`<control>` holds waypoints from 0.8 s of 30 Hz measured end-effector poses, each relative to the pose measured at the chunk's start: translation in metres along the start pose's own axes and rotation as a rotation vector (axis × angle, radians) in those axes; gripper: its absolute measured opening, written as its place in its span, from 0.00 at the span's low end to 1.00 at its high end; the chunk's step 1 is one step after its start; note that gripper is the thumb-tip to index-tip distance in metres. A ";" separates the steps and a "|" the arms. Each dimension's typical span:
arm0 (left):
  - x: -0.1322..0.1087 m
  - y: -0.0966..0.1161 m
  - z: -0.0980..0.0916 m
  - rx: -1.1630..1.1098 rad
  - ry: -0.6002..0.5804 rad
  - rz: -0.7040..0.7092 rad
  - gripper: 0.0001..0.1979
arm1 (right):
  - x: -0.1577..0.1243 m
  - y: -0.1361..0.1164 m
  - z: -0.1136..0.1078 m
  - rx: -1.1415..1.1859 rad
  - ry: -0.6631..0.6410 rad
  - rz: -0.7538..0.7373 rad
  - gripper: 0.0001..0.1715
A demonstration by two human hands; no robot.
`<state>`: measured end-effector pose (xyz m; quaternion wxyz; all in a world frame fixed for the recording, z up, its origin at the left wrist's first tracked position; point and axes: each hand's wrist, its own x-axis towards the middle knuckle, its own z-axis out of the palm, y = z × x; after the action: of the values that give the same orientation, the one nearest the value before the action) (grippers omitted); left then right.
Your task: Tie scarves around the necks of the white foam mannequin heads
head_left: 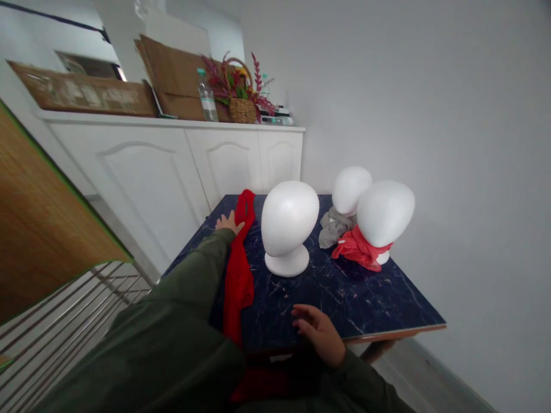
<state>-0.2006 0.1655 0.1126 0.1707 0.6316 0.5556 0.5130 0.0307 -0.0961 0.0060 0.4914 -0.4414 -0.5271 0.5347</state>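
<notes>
A long red scarf (239, 281) stretches from the far edge of the dark blue table (318, 298) down to the near edge. My left hand (230, 222) lies at its far part, palm down with fingers spread, the thumb side touching the cloth. To the right of the scarf, a bare white foam head (289, 221) stands upright on its round base. My right hand (321, 334) is above the table's near edge, its fingers loosely bent and apart, with nothing between them.
Two more foam heads stand at the right, one with a coral-red cloth (362, 249) around its neck, the other with a grey cloth (333, 228). A white cabinet (146, 172) bears cardboard boxes, a bottle (208, 98) and a flower basket (242, 109). A metal rack (99, 292) is left.
</notes>
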 end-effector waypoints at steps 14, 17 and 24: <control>-0.053 -0.102 0.004 0.250 -0.123 -0.095 0.25 | 0.092 -0.025 -0.234 -0.684 1.296 -0.045 0.33; -0.059 -0.104 0.002 0.198 -0.088 -0.120 0.24 | 0.104 -0.016 -0.234 -0.696 1.224 -0.021 0.30; -0.086 -0.083 -0.005 0.054 -0.021 0.052 0.23 | 0.101 -0.011 -0.236 -0.712 1.218 -0.057 0.31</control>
<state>-0.2359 0.1155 0.0101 0.1459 0.6558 0.5508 0.4952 0.2524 0.0346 0.0091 0.5384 -0.7821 -0.3127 -0.0256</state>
